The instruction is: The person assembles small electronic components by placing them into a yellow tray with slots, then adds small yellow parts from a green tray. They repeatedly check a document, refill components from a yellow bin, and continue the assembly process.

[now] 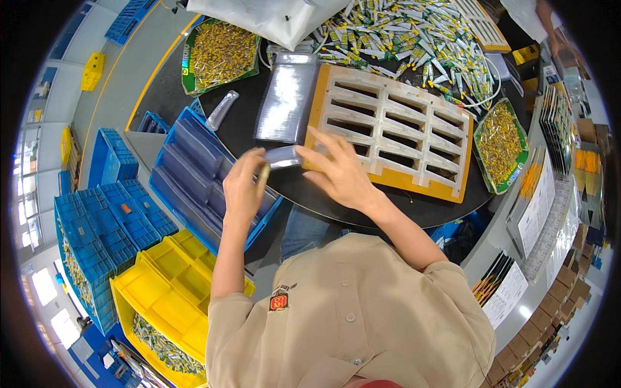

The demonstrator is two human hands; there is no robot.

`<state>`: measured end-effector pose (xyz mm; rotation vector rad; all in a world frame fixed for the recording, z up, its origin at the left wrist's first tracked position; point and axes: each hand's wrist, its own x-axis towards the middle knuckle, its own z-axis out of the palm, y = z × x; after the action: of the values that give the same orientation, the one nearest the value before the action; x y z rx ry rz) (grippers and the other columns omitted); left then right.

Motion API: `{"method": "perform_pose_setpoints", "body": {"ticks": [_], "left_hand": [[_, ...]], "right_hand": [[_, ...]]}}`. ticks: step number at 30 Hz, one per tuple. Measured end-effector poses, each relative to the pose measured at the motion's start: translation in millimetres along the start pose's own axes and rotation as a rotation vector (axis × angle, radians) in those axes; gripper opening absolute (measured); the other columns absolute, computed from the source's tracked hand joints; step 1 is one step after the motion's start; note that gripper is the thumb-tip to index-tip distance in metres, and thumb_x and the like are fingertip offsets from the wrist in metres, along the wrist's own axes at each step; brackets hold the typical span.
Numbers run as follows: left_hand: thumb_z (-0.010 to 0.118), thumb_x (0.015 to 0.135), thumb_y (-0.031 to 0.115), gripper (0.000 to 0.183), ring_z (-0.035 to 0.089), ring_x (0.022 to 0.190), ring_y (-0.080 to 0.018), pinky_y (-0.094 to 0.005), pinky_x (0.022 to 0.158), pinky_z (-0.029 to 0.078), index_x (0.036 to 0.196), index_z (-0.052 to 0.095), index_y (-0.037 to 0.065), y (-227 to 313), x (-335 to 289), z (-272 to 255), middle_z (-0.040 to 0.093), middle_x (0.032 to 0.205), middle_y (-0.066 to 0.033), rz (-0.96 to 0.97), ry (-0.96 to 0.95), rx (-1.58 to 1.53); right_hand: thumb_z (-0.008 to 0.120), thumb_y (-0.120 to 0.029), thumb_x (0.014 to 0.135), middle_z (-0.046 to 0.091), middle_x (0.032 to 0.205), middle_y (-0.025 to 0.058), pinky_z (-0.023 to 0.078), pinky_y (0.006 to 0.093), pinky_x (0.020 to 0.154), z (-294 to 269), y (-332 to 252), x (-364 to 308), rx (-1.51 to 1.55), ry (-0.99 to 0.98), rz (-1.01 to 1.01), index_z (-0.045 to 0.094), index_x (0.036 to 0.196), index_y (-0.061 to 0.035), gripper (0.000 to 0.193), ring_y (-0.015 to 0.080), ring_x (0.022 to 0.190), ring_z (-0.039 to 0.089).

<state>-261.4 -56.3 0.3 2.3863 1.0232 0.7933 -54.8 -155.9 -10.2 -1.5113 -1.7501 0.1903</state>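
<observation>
A clear plastic blister shell [283, 157] spans the gap between my two hands over the table's near edge. My left hand [244, 186] is closed at its left end, with the fingers somewhat blurred. The fingertips of my right hand [337, 173] pinch its right end, and that hand lies over the left corner of a slotted jig [414, 183] with a yellow-orange frame and white ribs. Just beyond the hands stands a stack of clear blister shells [288, 97]. Farther back lies a large heap of small green-and-white tubes with yellow caps [414, 39].
Two green-edged trays of tiny yellow-tipped parts stand at the far left [220, 55] and right [501, 149]. One loose blister shell [222, 111] lies left of the stack. A blue crate with dark liners [194, 171] and a yellow crate [171, 278] sit at my left. White plastic sheeting [272, 16] covers the back.
</observation>
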Motion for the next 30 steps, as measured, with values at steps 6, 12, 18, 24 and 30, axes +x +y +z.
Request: {"method": "perform_pose_setpoints", "body": {"ticks": [6,12,18,24,30], "left_hand": [[0.076,0.082,0.013,0.035,0.063,0.106,-0.0196,-0.0332,0.093,0.049,0.111,0.062,-0.001,57,23,40,0.069,0.109,-0.0088,-0.477,-0.003,-1.197],[0.071,0.088,0.016,0.019,0.059,0.075,-0.0098,-0.0255,0.070,0.048,0.088,0.064,-0.002,60,66,76,0.068,0.078,-0.0048,-0.434,-0.107,-0.709],[0.075,0.085,0.022,0.028,0.058,0.063,-0.0092,-0.0250,0.059,0.047,0.078,0.063,-0.001,50,102,96,0.065,0.069,-0.0041,-0.566,-0.282,-0.945],[0.076,0.084,0.019,0.023,0.060,0.063,-0.0094,-0.0252,0.055,0.048,0.084,0.065,-0.002,42,108,87,0.066,0.069,-0.0056,-0.697,-0.334,-0.783],[0.075,0.085,0.019,0.021,0.062,0.066,-0.0096,-0.0252,0.057,0.050,0.087,0.066,-0.001,45,89,80,0.067,0.077,-0.0055,-0.558,-0.451,-0.856]], "right_hand": [[0.067,-0.013,0.088,0.062,0.093,0.0159,0.052,0.0420,0.067,-24,17,9,0.387,-0.004,0.305,0.056,0.103,-0.0027,0.022,0.0374,0.079,0.063],[0.074,-0.016,0.079,0.058,0.080,0.0096,0.049,0.0389,0.065,-42,64,18,0.002,0.007,0.098,0.059,0.089,-0.0054,0.021,0.0307,0.075,0.059],[0.072,-0.009,0.078,0.063,0.089,0.0111,0.049,0.0415,0.075,-57,128,75,-0.256,0.070,0.060,0.065,0.095,-0.0047,0.019,0.0324,0.085,0.058],[0.067,-0.015,0.084,0.063,0.085,0.0180,0.047,0.0486,0.080,-56,110,63,0.383,-0.399,0.350,0.066,0.100,-0.0012,0.021,0.0383,0.090,0.060],[0.069,-0.013,0.079,0.059,0.090,0.0147,0.045,0.0442,0.081,-55,102,58,-0.296,0.038,0.247,0.064,0.098,-0.0019,0.022,0.0363,0.092,0.056]]}}
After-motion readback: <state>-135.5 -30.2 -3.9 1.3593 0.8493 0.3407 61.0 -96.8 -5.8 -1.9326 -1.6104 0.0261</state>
